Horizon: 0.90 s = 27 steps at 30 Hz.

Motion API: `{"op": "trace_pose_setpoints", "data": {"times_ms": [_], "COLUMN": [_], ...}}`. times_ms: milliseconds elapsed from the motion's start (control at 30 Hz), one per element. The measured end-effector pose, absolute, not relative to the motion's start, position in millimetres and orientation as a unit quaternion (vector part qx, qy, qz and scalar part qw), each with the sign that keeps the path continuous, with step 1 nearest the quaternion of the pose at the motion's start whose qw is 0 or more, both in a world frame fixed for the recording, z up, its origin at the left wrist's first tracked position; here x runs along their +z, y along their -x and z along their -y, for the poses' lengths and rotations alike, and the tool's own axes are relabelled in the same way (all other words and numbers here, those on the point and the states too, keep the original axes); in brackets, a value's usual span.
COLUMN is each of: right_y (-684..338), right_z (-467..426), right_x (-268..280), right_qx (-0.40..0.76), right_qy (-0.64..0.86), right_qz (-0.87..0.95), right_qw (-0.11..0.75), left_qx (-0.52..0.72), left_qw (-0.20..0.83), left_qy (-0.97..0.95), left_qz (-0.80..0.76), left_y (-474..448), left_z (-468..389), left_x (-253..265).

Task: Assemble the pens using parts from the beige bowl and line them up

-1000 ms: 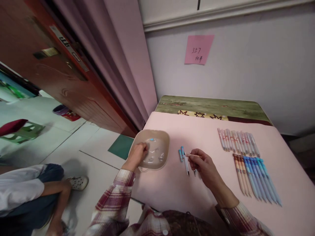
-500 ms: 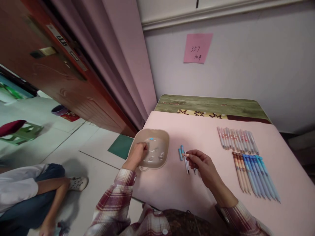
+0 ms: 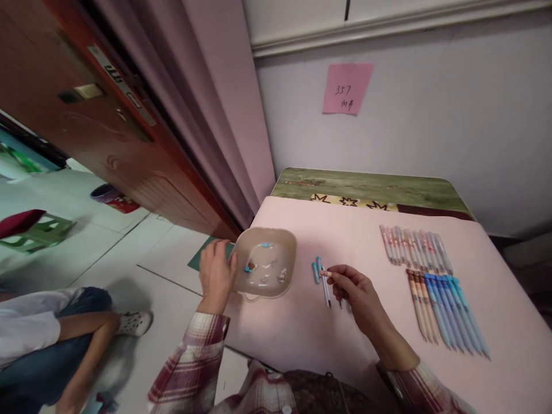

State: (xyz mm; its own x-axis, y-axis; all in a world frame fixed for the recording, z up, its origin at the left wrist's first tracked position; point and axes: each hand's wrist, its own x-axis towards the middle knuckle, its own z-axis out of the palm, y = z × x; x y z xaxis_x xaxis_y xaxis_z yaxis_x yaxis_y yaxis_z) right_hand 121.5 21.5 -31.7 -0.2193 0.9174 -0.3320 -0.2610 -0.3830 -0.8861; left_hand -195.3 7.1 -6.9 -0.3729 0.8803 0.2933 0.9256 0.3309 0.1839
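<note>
- The left hand (image 3: 217, 271) is gripping the near-left rim of a beige bowl (image 3: 288, 241), the thumb curling over the edge and the fingers closing on the outside wall.
- The bowl is sitting at the left edge of the bench (image 3: 302, 333), which is lying under a pink cover, and it is holding a scatter of small parts (image 3: 268, 270): white pieces, a blue piece near the far side, and a blue-and-orange piece just beside the thumb.
- The right hand (image 3: 360, 294) is resting low over the bench, right of the bowl, its fingers pinching a slim pen piece (image 3: 326, 273) with an orange-and-white tip that is pointing left.
- Whether that hand is also holding a second part under the palm I cannot tell.
- Just beside the pinched tip, loose pen parts (image 3: 319, 270) are lying on the cover: two short blue barrels and a thin white refill running toward the person.
- Well apart, to the right, a row of pale patterned pens (image 3: 414, 244) is lying side by side at the far side.
- Nearer the person, a second row of orange and blue pens (image 3: 446, 310) is lying in the same order.
- A pink note (image 3: 347, 88) is hanging on the wall above the bench.
- On the floor at the left, another person (image 3: 38, 339) is crouching in a white top and jeans.
</note>
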Motion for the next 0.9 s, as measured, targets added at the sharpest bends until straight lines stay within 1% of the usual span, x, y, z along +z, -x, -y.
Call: {"op": "trace_pose_setpoints", "data": {"times_ms": [33,67,133,200,400,500,600,633,667,767,800,900], "right_y": [-121.8,-121.7,-120.3,-118.0,-118.2,-121.6,-121.7,-120.8,-119.5,-116.0,-115.4,-116.3], "right_z": [-22.1,-22.7,-23.4,-23.0,-18.6,-18.7,-19.7,-19.9,-19.9,-19.3,-18.8,-17.5], "right_x": [-31.7,-31.7,-31.9,-31.8,-31.0,-31.7,-31.6,-31.3,-31.1,-31.5,-32.1,-34.1], "right_qx": [0.691,0.688,0.687,0.691,0.696,0.687,0.685,0.686,0.687,0.689,0.69,0.697], "right_qy": [0.46,0.462,0.463,0.461,0.459,0.467,0.467,0.465,0.463,0.458,0.457,0.452], "right_qz": [0.357,0.355,0.353,0.352,0.354,0.351,0.35,0.351,0.352,0.349,0.344,0.325], "right_qw": [0.429,0.432,0.434,0.432,0.425,0.432,0.437,0.436,0.435,0.44,0.443,0.452], "left_qx": [-0.154,-0.136,-0.092,-0.067,-0.067,-0.072,-0.107,-0.111,-0.107,-0.057,-0.043,-0.026], "left_qw": [0.067,0.036,-0.06,-0.106,-0.095,-0.079,-0.017,-0.03,-0.064,-0.217,-0.244,-0.271], "left_qy": [0.52,0.491,0.464,0.471,0.503,0.511,0.538,0.565,0.598,0.664,0.669,0.661], "left_qz": [0.837,0.859,0.879,0.873,0.856,0.853,0.836,0.817,0.792,0.714,0.701,0.699], "left_y": [199.9,204.5,211.8,214.6,205.1,198.6,192.0,189.7,187.3,179.6,176.8,168.3], "left_z": [-6.3,-6.3,-9.2,-15.5,-38.3,-40.1,-36.5,-35.9,-36.1,-41.4,-44.0,-50.5], "left_x": [-9.4,-13.6,-24.6,-35.7,-46.0,-36.8,-23.4,-20.0,-17.8,-20.9,-24.6,-37.0]}}
